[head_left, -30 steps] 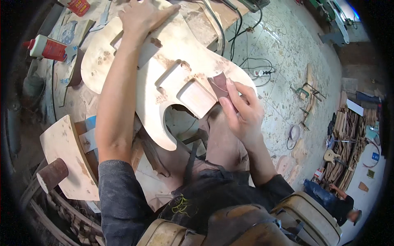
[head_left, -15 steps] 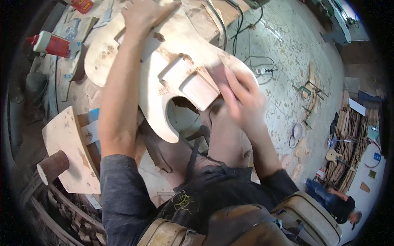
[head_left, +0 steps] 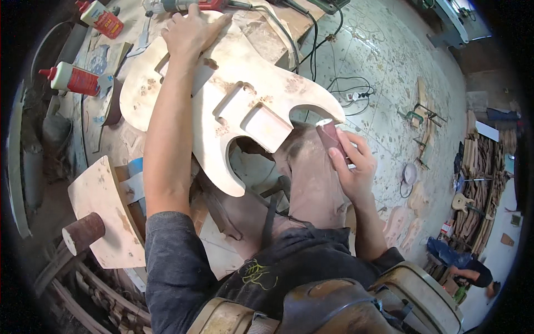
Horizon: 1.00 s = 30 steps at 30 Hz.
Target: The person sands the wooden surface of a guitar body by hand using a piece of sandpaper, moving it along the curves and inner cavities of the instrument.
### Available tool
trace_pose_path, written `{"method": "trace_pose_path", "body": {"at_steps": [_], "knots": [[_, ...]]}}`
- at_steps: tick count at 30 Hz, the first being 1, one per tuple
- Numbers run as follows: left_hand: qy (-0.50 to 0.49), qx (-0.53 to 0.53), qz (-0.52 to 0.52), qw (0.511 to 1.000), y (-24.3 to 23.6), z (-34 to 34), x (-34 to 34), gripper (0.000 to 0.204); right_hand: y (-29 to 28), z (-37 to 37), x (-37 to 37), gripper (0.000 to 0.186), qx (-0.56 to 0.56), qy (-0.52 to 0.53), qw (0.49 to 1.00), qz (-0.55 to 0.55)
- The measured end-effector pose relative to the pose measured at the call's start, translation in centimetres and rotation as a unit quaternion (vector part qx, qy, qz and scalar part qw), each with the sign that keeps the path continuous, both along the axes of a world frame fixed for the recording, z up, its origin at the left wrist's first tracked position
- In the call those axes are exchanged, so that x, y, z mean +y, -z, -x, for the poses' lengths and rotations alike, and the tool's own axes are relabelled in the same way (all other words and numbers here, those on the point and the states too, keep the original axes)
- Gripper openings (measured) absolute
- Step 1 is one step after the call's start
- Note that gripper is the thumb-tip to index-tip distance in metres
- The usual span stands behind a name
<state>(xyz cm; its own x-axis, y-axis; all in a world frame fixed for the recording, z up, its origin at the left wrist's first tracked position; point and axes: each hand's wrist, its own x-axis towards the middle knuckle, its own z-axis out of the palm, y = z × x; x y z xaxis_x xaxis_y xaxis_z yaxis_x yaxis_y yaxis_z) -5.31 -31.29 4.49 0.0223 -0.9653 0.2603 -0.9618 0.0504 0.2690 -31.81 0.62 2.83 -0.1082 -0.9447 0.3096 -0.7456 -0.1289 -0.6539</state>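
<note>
A pale wooden electric guitar body (head_left: 206, 125) with routed cavities and two horns lies flat, its horns reaching over my lap. My left hand (head_left: 189, 34) rests on its far end, fingers spread and nothing gripped. In my right hand (head_left: 357, 167) is a short sanding roll (head_left: 327, 134), a cylinder wrapped in reddish-brown sandpaper. The roll is tilted over my right thigh, just below the tip of the body's right horn and apart from the wood.
Two red-and-white glue bottles (head_left: 78, 79) are at the workbench's left. A corded power tool (head_left: 186, 5) lies beyond the body. A larger sandpaper-covered drum (head_left: 83, 234) sits by a curved wooden board (head_left: 108, 214). Cables (head_left: 350, 92) and clamps (head_left: 414, 118) lie on the floor; another person (head_left: 473, 275) is lower right.
My right hand has drawn back toward me and right, taking the sanding roll off the guitar body's right horn. My left hand stays on the body.
</note>
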Motion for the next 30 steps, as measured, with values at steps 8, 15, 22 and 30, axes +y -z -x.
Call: {"method": "trace_pose_path", "body": {"at_steps": [8,15,22,30], "knots": [[0.053,-0.105,-0.047,0.992,-1.0,0.1,0.7,0.081,-1.3,-3.1,-4.6,0.041,-0.015,-0.063,0.995,0.076],[-0.008,0.033,0.018,0.999,0.0,0.9,0.6,0.081,-1.2,-5.8,-8.5,0.038,0.08,-0.074,0.985,0.134],[0.02,-0.018,0.005,1.0,2.6,-0.5,-1.5,0.08,-1.1,-5.0,-8.5,0.038,0.098,-0.073,0.983,0.14],[0.05,-0.009,-0.011,0.999,3.8,-2.5,-3.3,0.109,-0.9,-4.9,-6.7,0.039,0.041,0.039,0.989,0.138]]}}
